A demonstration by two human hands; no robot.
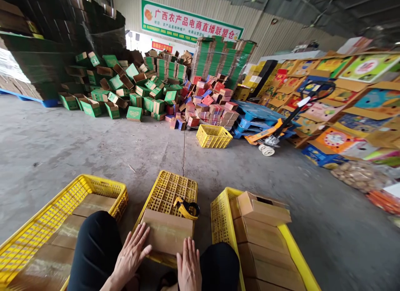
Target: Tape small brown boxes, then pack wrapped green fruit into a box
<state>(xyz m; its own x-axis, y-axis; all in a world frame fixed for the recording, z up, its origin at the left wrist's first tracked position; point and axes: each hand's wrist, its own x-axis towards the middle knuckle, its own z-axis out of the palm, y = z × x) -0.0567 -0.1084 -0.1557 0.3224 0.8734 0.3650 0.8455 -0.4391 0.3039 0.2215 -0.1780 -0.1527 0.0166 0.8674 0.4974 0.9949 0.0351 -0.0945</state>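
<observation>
A flat brown cardboard box (167, 232) lies on an upturned yellow crate (170, 189) between my knees. My left hand (133, 252) rests open, fingers spread, on the box's left edge. My right hand (188, 266) lies flat and open against its near right edge. A yellow tape dispenser (187, 208) sits on the crate just beyond the box.
A yellow crate (28, 237) with flat cardboard lies at my left; another yellow crate (292, 249) at my right holds folded brown boxes (262, 224). Farther off stand a small yellow basket (214, 136), a pallet jack (275, 134), and heaps of green boxes (125, 91) and colourful cartons (343, 103).
</observation>
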